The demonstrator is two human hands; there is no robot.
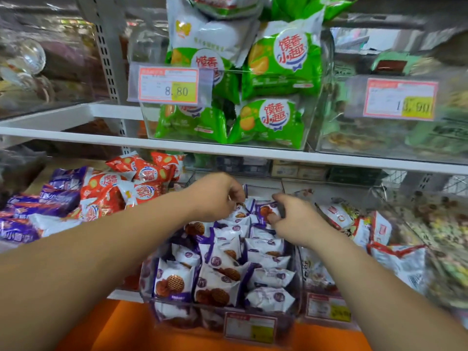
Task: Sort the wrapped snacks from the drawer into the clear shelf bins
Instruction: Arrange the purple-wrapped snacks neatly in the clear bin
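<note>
Snack aisle, filling step | left hand [215, 196] hovers, fingers curled, at the clear bin's [298, 274] eleven o'clock; whether it holds anything cannot be told | right hand [291, 219], at one o'clock, pinches a purple-white packet [267, 211] between thumb and fingers | next, likely: tuck it upright into the back row.

White metal shelf [76, 134] spans the full width. A grey slotted upright [106, 54] rises behind its left end. An orange panel [101, 330] lies below the front edge of the lower shelf [124, 295].
</note>
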